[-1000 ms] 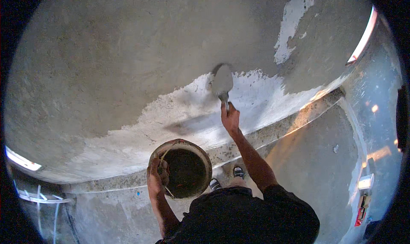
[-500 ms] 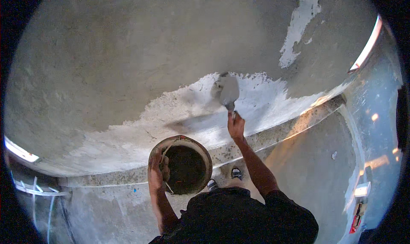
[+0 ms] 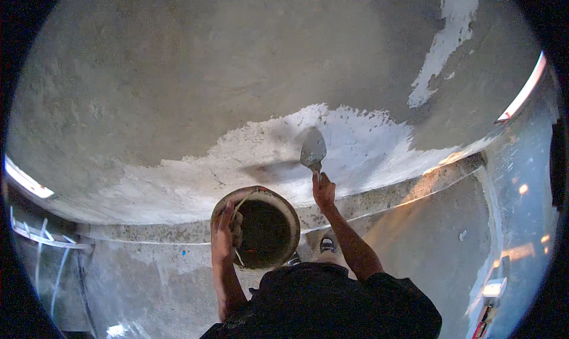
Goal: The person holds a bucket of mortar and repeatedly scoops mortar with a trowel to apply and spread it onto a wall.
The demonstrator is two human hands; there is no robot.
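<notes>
My left hand (image 3: 223,229) grips the left side of a round bucket (image 3: 294,221), its fingers curled over the rim beside a thin handle. Dark wet mix (image 3: 265,235) shows inside the bucket; how deep it lies I cannot tell. With my right hand (image 3: 323,192) I hold a pointed trowel (image 3: 313,148) by its handle, fingers wrapped round. The blade points up the wall, in front of a white, uncoated band (image 3: 361,137) with a ragged upper edge. Above that band spreads grey plaster (image 3: 195,72).
Another white strip (image 3: 447,40) runs down the wall at the upper right. A speckled ledge (image 3: 385,200) follows the wall's foot. White rails (image 3: 50,239) stand at the far left. A white box-shaped thing (image 3: 495,287) is at the lower right. My shoe (image 3: 327,244) is on the floor.
The trowel has come down from the ragged plaster edge, and the dark wet patch beside its tip no longer shows. The bucket appears slightly farther right, while the whole view has shifted.
</notes>
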